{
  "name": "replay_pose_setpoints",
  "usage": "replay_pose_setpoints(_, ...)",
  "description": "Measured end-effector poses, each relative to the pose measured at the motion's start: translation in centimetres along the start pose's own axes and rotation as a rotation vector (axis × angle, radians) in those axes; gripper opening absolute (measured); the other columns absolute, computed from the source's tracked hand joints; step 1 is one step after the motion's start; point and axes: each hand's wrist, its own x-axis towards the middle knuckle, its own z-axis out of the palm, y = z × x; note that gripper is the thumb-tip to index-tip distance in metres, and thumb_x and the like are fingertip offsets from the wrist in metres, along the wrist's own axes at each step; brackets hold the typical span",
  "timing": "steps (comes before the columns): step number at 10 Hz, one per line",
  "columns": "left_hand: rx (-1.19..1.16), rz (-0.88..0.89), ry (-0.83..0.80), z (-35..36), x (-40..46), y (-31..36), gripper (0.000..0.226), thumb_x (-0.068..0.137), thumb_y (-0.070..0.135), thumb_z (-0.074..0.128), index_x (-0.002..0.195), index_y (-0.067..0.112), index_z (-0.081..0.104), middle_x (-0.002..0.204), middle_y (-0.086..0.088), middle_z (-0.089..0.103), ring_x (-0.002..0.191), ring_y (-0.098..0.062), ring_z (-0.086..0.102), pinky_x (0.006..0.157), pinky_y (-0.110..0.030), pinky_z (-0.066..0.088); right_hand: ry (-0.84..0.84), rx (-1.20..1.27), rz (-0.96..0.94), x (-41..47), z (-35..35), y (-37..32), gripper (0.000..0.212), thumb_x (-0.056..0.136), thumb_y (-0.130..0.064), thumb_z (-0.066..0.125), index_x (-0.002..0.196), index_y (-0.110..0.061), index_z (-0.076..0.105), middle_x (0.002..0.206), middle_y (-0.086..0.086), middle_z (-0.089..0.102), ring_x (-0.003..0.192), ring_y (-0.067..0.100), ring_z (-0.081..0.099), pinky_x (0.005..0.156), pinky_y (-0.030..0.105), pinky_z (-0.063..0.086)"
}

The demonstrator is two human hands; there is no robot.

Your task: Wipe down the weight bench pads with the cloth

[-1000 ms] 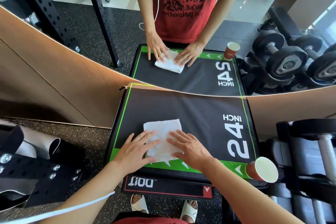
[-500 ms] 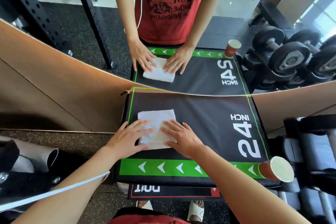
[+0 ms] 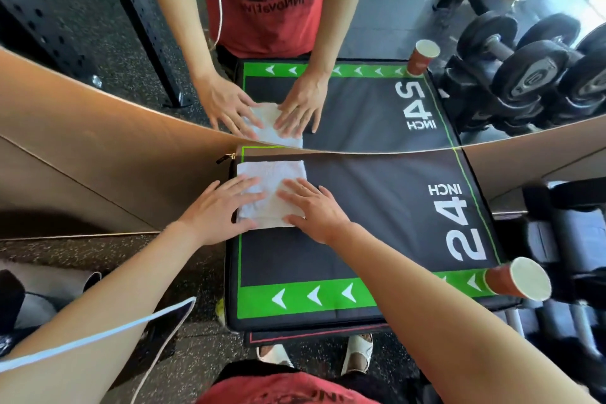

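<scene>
From the head camera, a paper cup (image 3: pixel 518 279) stands at the near right corner of the black pad (image 3: pixel 377 207), on the green arrow strip; it leans outward in this wide view and its inside shows only white, so whether it holds anything cannot be told. The white cloth (image 3: pixel 272 184) lies flat in the far left corner of the pad, its far edge almost at the mirror (image 3: pixel 360 26) and its left edge along the pad's thin green border. The left hand (image 3: pixel 219 210) presses on the cloth's left side with straight, spread fingers, its palm hanging off the pad's left edge. The right hand (image 3: pixel 311 207) lies flat on the cloth's right side, fingers straight and spread too; neither hand curls round the fabric. To the right of the cloth the pad is bare up to the "24 INCH" print, and bare again between the hands and the green strip. Dumbbells (image 3: pixel 564 239) sit just beside the pad's right edge, and speckled floor (image 3: pixel 183 272) lies along its left edge.
</scene>
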Motion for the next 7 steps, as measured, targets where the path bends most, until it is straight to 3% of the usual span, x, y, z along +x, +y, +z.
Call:
replay_pose_setpoints(3,-0.073,0.005,0.053,0.3,0.0,0.3,0.064,0.094,0.062,0.064,0.154,0.050,0.043,0.172,0.022,0.017,0.161,-0.005,0.004,0.125,-0.056,0.020,-0.022,-0.033,0.014,0.3,-0.3,-0.3,0.065,0.101,-0.049,0.059,0.160,-0.043,0.031,0.172,-0.017,0.013,0.160,0.013,0.006,0.128,0.052,0.015)
replay_pose_setpoints(5,-0.021,-0.143,0.068,-0.7,-1.1,3.8,0.062,0.097,0.060,0.059,0.155,0.046,0.043,0.172,0.014,0.023,0.160,-0.014,0.013,0.126,-0.058,0.019,-0.070,-0.087,0.010,-0.4,-0.9,-1.0,0.067,0.102,-0.049,0.056,0.162,-0.038,0.027,0.173,-0.012,0.009,0.160,0.017,0.005,0.127,0.050,0.015)
replay_pose_setpoints(7,-0.091,-0.343,0.272,1.1,-4.8,8.8,0.056,0.100,0.053,0.059,0.153,0.038,0.049,0.166,0.008,0.036,0.155,-0.023,0.029,0.122,-0.056,0.027,-0.052,-0.081,-0.050,-2.2,-1.5,-0.7,0.063,0.101,-0.048,0.056,0.159,-0.031,0.037,0.171,-0.005,0.019,0.157,0.020,0.014,0.127,0.047,0.015)
